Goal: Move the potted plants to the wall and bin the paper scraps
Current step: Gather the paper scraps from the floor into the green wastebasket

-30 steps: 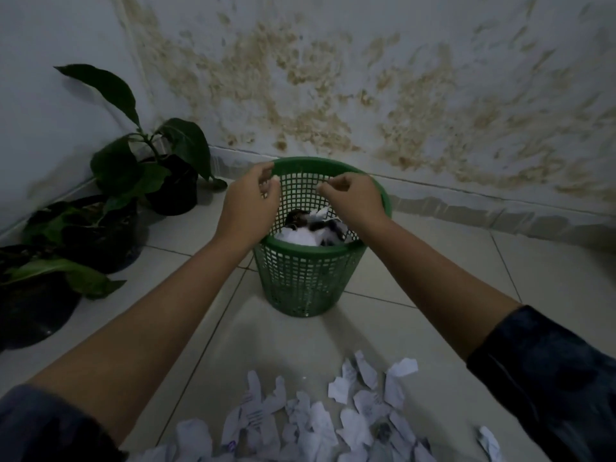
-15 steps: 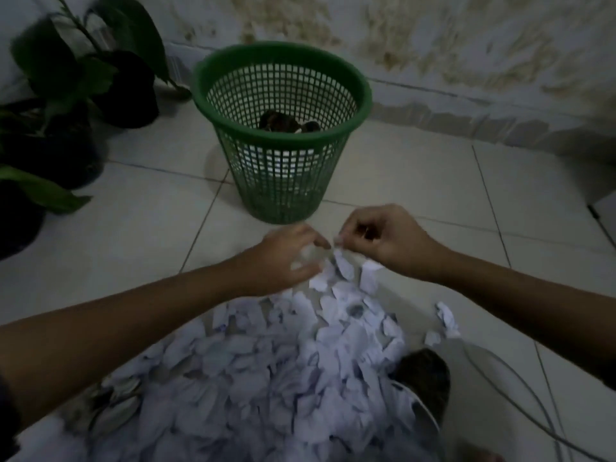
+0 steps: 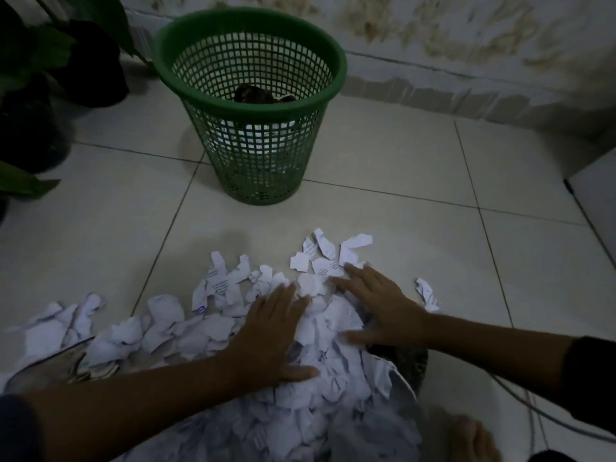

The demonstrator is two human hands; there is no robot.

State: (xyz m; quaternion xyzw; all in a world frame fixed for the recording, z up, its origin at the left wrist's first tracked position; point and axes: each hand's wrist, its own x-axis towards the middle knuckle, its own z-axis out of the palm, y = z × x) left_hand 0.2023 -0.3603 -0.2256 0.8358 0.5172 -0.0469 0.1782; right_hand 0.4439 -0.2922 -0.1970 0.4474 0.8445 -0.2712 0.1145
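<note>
A second ago both hands were up at the rim of the green bin (image 3: 250, 105), letting go of a load; half a second ago they were pinching at the far edge of the paper scraps (image 3: 233, 331). Now they lie flat on the pile — the left hand (image 3: 273, 335) with fingers straight and spread, palm down on the heap, and the right hand (image 3: 376, 308) likewise flat, fingers splayed toward the scraps at the pile's far edge. Neither hand holds anything yet; they look set to rake paper together between them.

The change reads as one trip finished and the next begun. Some white paper shows through the bin's mesh, low inside, along with something dark — so the bin has plenty of room. The bin stands on the floor tiles (image 3: 400, 161) near the stained wall (image 3: 466, 35), well apart from the pile.

Most of the scraps are still on the floor, spread from the left edge of view to the person's knees, with one stray piece (image 3: 426, 293) just right of the right hand. The potted plants (image 3: 43, 95) already sit along the wall at the left, so that part looks done. The binning seems far from over; several more handfuls are likely needed.
</note>
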